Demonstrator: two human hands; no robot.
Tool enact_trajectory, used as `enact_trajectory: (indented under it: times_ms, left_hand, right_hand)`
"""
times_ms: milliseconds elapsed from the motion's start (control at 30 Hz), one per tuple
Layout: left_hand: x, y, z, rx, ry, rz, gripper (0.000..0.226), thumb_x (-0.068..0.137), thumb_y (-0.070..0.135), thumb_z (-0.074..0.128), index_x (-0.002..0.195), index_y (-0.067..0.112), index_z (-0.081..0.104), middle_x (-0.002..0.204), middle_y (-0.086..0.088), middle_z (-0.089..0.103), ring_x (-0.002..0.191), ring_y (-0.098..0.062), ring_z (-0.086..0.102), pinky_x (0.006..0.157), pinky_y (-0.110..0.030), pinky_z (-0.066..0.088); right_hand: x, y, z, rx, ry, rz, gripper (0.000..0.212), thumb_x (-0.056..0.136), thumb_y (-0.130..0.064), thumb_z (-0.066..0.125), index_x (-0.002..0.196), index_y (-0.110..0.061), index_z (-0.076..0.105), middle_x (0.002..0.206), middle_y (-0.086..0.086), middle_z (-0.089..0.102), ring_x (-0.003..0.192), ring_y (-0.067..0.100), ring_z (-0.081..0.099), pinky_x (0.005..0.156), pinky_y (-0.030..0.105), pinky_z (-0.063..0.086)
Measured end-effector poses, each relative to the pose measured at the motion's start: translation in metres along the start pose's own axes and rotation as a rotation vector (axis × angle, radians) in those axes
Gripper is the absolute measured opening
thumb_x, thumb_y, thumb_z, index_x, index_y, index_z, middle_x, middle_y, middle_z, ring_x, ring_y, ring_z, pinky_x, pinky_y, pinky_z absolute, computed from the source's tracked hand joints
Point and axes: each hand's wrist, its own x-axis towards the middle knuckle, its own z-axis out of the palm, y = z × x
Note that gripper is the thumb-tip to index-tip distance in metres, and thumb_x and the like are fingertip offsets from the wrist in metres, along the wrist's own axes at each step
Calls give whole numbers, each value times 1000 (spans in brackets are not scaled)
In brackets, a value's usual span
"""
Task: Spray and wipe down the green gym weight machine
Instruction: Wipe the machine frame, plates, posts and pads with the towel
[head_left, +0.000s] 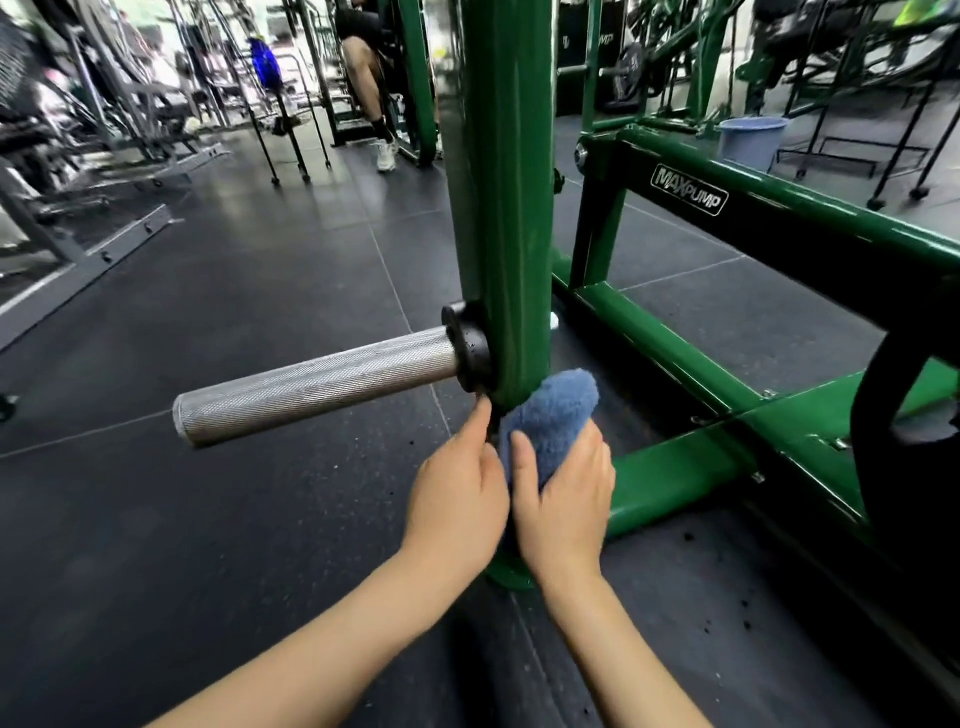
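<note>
Machine post (498, 208), glossy green, rises through the middle of the head view, with the rest of the green frame (779, 208) running off to the right over dark rubber floor (234, 493). A knurled steel peg (322, 382) juts left from the post through a black collar (470, 348).

Low on the post, just under that collar, a blue cloth (558, 415) is pressed against the metal. The right hand (563, 493) grips the cloth, thumb on the near side and fingers curled round the far side, which bunches it into a pad that can bear on the rounded surface. The left hand (460, 488) sits touching the cloth's left edge, its thumb reaching up toward the collar's underside; its fingers are hidden behind the post, so whether it pinches the cloth or steadies against the post I cannot tell. Both hands probably work together here because the tight spot under the collar is awkward to reach.

No spray bottle shows. A pale blue bucket (750, 140) stands well apart behind the frame. Another person's legs (371, 88) appear in the background among grey equipment (104, 156). Wiping seems under way on the lower post, with much frame left.
</note>
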Motion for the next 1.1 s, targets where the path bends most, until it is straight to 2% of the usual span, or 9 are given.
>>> enact_trajectory:
  times_ms: [133,267,367,500,600,700,800,967,1100]
  left_hand:
    - [-18,-22,4,-213,-105,-132,42,99,21,49,141,23,48,133,11,57,109,12,46,85,4,29]
    - [-40,-42,-2,-449,-337,-484,68,88,52,57,148,32,34,149,7,40,133,-3,39,109,-20,28]
    - [-45,-51,-11,-611,-516,-478,65,78,61,64,136,38,45,137,7,56,122,-6,55,108,-30,40]
    - [-41,-51,-8,-932,-336,-565,52,77,38,66,124,17,59,111,-10,71,105,-26,67,98,-43,50]
    - [-29,-56,-6,-987,-1,-613,31,90,34,60,116,17,63,104,-8,73,96,-27,70,88,-41,54]
    - [-12,-41,3,-951,191,-621,29,92,49,56,111,28,62,116,-1,68,105,-22,65,97,-43,49]
    - [0,-6,24,-837,93,-536,62,84,65,52,130,25,55,130,2,60,119,-16,56,108,-39,41]
    - [29,-6,39,-761,105,-589,53,98,49,42,133,11,53,133,-7,57,122,-21,53,106,-29,38]
    - [39,-35,44,-710,35,-694,61,96,52,44,133,6,53,135,-14,55,121,-30,54,105,-38,41]
  right_hand:
    - [-18,18,1,-274,-122,63,53,89,-53,43,95,-2,55,88,16,61,84,38,58,74,43,44]
    - [-32,15,-18,-324,-305,125,39,91,-53,50,79,-17,39,81,7,64,81,31,60,64,35,33]
    - [-39,3,-18,-134,-533,135,37,94,-52,46,77,-19,50,76,-2,65,76,22,60,65,33,38]
    - [-27,-12,-13,350,-690,415,48,100,-48,39,89,-12,69,89,0,73,88,15,68,84,34,53]
    - [-11,-14,-15,481,-455,507,36,102,-35,41,93,-16,70,87,1,73,85,17,69,83,35,54]
    - [3,-9,-24,266,-116,283,13,95,-14,51,96,-20,62,87,-7,68,87,18,63,80,31,46]
    - [12,-6,-24,219,-141,195,37,90,0,45,116,-23,59,113,-5,63,105,10,57,91,26,43]
    - [10,-6,-16,299,-110,191,56,83,10,40,112,-33,60,111,-14,65,104,-1,59,92,20,43]
    - [9,-6,-17,328,-117,209,60,81,13,38,112,-33,61,108,-17,66,100,-8,59,90,13,43]
